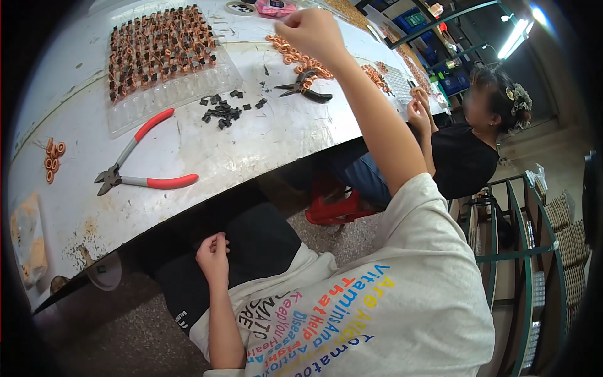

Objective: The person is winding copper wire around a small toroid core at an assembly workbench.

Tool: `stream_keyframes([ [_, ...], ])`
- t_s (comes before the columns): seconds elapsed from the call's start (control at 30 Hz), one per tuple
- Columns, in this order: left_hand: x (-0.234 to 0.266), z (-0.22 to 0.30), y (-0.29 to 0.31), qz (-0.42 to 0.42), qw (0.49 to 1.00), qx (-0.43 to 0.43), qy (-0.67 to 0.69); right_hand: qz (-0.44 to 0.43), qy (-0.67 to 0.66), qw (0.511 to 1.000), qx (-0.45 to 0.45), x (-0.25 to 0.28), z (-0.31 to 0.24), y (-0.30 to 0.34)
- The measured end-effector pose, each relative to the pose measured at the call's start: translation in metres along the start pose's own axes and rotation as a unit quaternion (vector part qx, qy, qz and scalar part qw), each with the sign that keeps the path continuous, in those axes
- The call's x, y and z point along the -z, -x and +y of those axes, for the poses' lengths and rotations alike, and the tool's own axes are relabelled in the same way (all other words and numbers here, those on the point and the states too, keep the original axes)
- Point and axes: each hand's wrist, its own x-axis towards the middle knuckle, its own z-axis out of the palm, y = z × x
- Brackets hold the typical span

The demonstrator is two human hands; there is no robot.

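My right hand [311, 34] is raised over the far side of the workbench, its fingers bent together in a pinch. Whatever sits between those fingertips, if anything, is too small to make out. Below it lies a loose pile of copper wire coils [295, 55]. My left hand [214, 252] is down over my lap, below the bench edge, with the thumb and fingers pressed together; what they hold, if anything, cannot be seen. Nearest to it on the bench are red-handled cutting pliers [151, 181], lying with handles spread. Black-handled pliers [306, 88] rest beside the coils.
A clear plastic tray [141, 110] holds rows of copper coils with black pieces. Small black parts [221, 112] lie scattered near it. More coils [53, 160] and a plastic bag [29, 242] are at left. A co-worker [468, 151] sits at right, by a red stool [333, 207].
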Motion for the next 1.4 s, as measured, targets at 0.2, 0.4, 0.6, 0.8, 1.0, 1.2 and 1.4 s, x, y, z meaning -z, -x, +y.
stream_keyframes([
  [0.2, -0.014, -0.004, -0.002, 0.003, 1.0, 0.022, 0.02, 0.092, 0.151, 0.978, 0.113, -0.052, 0.097, -0.028],
  [0.4, -0.026, 0.002, -0.005, 0.008, 0.999, 0.032, 0.015, 0.015, 0.236, 0.959, 0.159, -0.056, 0.114, -0.052],
  [0.6, -0.02, 0.017, -0.009, 0.018, 0.998, 0.058, -0.012, -0.052, 0.254, 0.95, 0.174, -0.04, 0.106, -0.06],
  [0.8, -0.014, 0.012, -0.01, 0.024, 0.997, 0.07, -0.017, -0.038, 0.224, 0.952, 0.206, -0.05, 0.096, -0.052],
  [1.0, -0.009, 0.003, -0.016, 0.005, 0.996, 0.085, -0.016, -0.032, 0.246, 0.936, 0.249, -0.045, 0.083, -0.046],
  [1.2, 0.031, -0.012, -0.008, 0.038, 0.996, 0.076, 0.0, -0.06, 0.19, 0.957, 0.211, -0.058, 0.032, -0.038],
  [1.4, 0.09, -0.033, 0.013, 0.03, 0.997, -0.021, -0.064, -0.058, 0.185, 0.965, 0.176, -0.039, -0.005, -0.003],
])
